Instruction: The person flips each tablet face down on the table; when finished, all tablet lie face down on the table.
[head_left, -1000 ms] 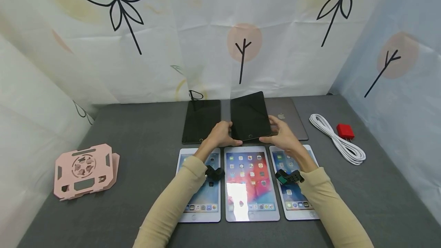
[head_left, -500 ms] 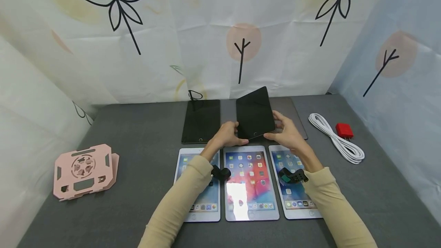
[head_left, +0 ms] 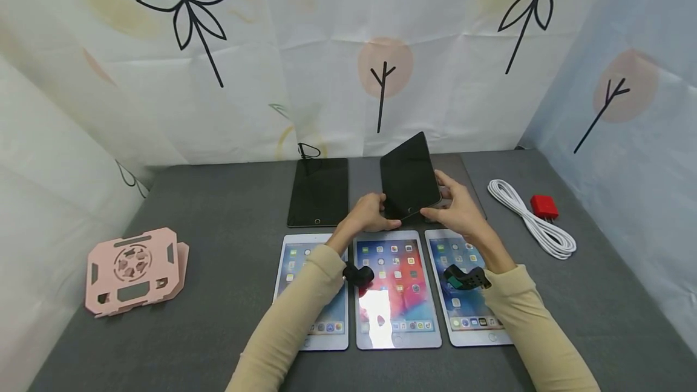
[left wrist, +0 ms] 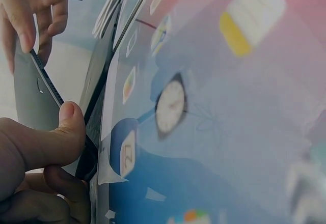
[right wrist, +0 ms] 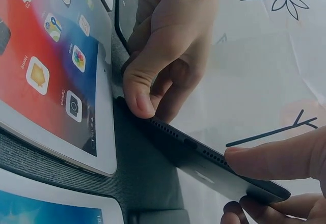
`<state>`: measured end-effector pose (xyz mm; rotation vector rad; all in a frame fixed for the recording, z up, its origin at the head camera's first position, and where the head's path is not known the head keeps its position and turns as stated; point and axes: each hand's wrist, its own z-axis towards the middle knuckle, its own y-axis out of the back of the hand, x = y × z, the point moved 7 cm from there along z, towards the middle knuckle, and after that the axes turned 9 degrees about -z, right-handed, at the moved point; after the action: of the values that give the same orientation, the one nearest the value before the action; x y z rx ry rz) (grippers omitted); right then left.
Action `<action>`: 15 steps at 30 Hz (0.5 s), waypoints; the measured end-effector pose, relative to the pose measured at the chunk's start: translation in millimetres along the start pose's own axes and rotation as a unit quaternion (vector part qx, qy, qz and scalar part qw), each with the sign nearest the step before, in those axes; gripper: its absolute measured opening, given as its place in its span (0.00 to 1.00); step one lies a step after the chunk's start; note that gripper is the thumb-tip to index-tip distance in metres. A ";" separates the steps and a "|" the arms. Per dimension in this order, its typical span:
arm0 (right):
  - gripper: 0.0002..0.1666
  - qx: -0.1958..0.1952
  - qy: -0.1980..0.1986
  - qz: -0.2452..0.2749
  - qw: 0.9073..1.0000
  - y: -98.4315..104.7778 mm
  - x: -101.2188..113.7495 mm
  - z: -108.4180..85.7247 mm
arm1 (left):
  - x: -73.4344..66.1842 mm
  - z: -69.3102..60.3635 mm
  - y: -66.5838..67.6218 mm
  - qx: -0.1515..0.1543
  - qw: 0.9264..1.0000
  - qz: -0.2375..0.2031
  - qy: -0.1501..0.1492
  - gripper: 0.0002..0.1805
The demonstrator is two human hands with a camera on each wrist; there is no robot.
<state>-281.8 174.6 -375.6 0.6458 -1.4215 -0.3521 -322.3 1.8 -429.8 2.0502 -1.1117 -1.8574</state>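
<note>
In the head view, a black tablet (head_left: pixel 408 177) with a home button is raised off the table and tilted, its right side higher. My left hand (head_left: pixel 369 215) grips its lower left corner, thumb along the bottom edge. At the lower right corner, my right hand (head_left: pixel 458 207) pinches it between thumb and fingers. The right wrist view shows the bottom edge of the tablet (right wrist: pixel 204 158) with speaker holes and a port, and part of its grey back. Below the hands lie three white tablets with lit screens: left (head_left: pixel 291 262), middle (head_left: pixel 397 259) and right (head_left: pixel 463 307).
Another black tablet (head_left: pixel 318 189) lies flat at the back left. A grey tablet (head_left: pixel 452 165) lies behind my right hand, mostly covered. To the right are a coiled white cable (head_left: pixel 530 219) and a red charger plug (head_left: pixel 544 206). Pink cut-out panels (head_left: pixel 130 268) lie at the left.
The held black tablet has shifted right and tilted further, its right side rising. Both hands have moved right with it, keeping their grip.
</note>
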 end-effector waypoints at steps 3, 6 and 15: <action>0.53 -0.006 0.005 -0.011 1.000 2.2 0.7 -0.6 | -1.1 0.2 -3.1 0.005 1.000 -0.008 0.001 0.45; 0.53 -0.011 0.009 -0.019 1.000 4.5 1.9 -1.2 | -3.5 -0.2 -5.8 0.008 1.000 -0.014 -0.004 0.44; 0.52 -0.021 0.021 -0.027 0.999 9.9 6.5 -1.2 | -10.7 0.2 -14.9 0.016 0.999 -0.001 -0.043 0.42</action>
<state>-281.2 178.7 -364.4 0.6558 -1.3556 -0.4081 -315.8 19.0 -429.9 2.0065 -1.1686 -1.9570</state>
